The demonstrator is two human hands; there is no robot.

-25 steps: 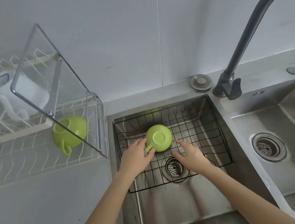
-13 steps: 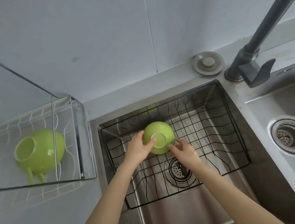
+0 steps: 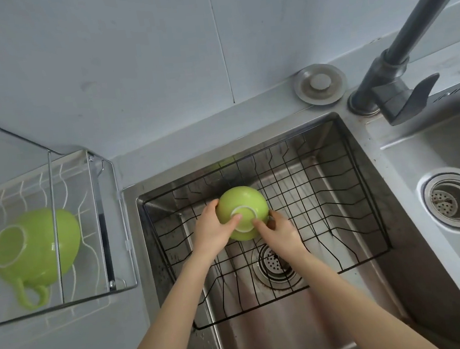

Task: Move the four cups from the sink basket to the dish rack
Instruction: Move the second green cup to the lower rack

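A green cup (image 3: 242,204) sits upside down in the black wire sink basket (image 3: 325,192), its white foot ring facing up. My left hand (image 3: 211,232) wraps its left side, thumb on the foot ring. My right hand (image 3: 280,233) holds its lower right side, fingertips on the base. A second green cup (image 3: 39,247) lies on its side in the white wire dish rack (image 3: 81,191) at the left, handle toward me. The first cup's handle is hidden under my hands.
A clear panel with a metal frame (image 3: 113,216) stands between the rack and the steel sink (image 3: 269,327). A dark faucet (image 3: 400,68) rises at the back right. A round drain plug (image 3: 319,83) lies on the ledge; a second basin (image 3: 455,203) is right.
Both hands have closed in from beside the cup and now grip it from two sides. The camera has tilted down and closer over the sink.
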